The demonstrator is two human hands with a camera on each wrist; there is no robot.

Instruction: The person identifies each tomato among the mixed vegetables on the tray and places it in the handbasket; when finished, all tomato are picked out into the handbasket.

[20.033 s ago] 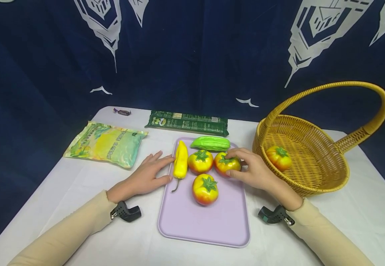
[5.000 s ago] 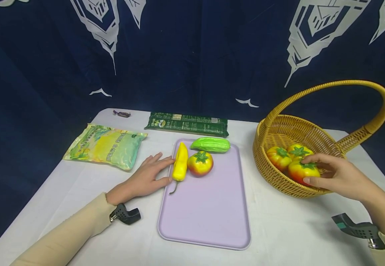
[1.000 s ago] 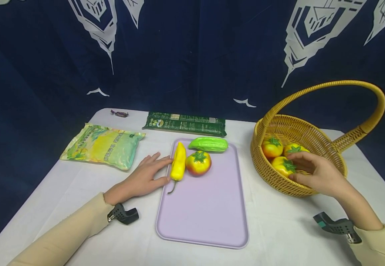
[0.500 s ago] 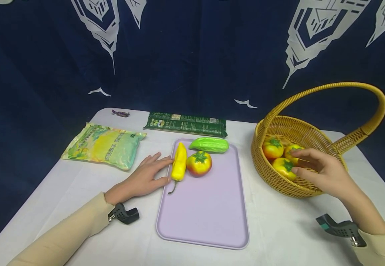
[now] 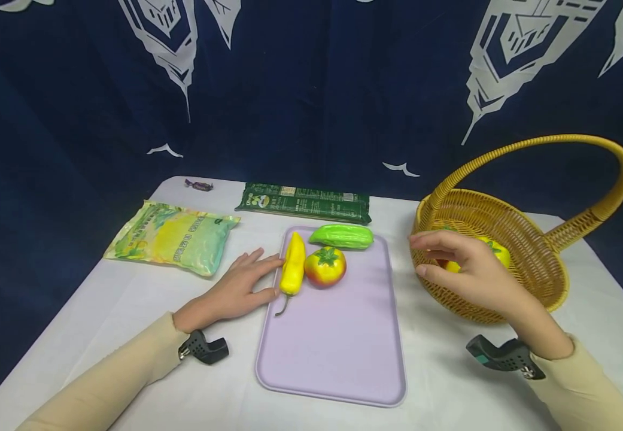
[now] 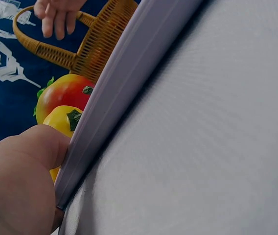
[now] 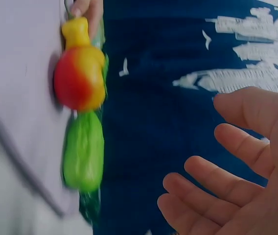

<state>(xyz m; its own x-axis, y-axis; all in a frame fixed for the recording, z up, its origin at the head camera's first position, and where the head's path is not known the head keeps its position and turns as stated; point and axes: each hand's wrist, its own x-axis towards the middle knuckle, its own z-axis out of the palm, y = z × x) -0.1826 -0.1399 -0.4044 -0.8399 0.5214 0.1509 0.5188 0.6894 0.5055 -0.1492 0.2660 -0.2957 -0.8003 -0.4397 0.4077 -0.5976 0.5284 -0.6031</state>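
My left hand lies flat with spread fingers at the left rim of the lilac tray; its fingertips are by the yellow pepper. A red-and-yellow tomato sits beside the pepper, with a green bitter-melon-like vegetable behind them. My right hand hovers over the near left rim of the wicker basket, holding nothing, its fingers loosely bent and apart in the right wrist view. Tomatoes lie inside the basket, partly hidden by that hand.
A yellow-green packet lies left of the tray. Behind the tray is a long dark green packet, and a small wrapped candy lies at the back left. The basket's tall handle arches upward. A dark blue printed curtain hangs behind the table.
Tomatoes moved from tray to basket over the earlier frames. In the last second my right hand let go of a tomato there and moved left toward the tray. My left hand stayed put.
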